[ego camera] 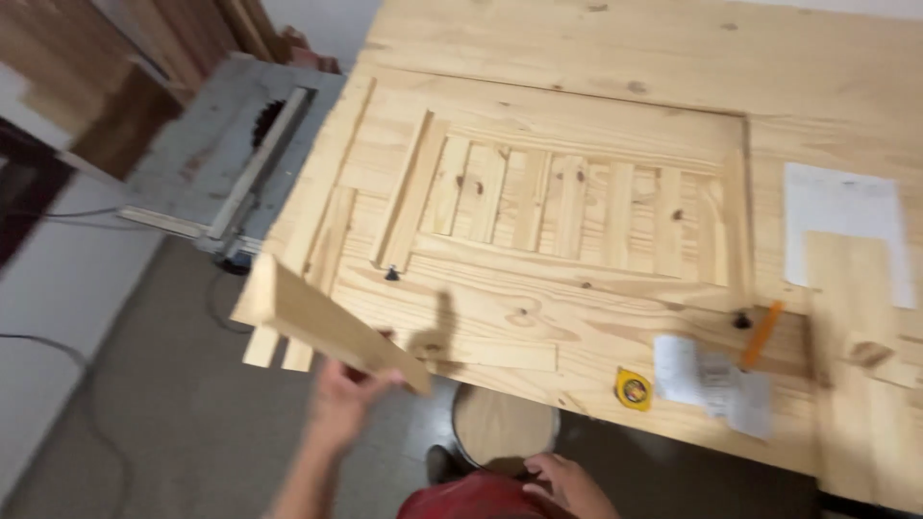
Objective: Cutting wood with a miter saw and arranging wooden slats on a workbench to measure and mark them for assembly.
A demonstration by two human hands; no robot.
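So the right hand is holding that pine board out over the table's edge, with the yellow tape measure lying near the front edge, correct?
Not quite: the head view shows the left hand holding the pine board. The right hand rests low by the lap. The yellow tape measure does lie near the table's front edge.

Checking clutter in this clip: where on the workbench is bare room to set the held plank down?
Bare: far workbench strip beyond the slatted frame; some front edge left of the tape measure. Crowded: right side, with paper sheet, pencil, leaflets. Left hand holds plank.
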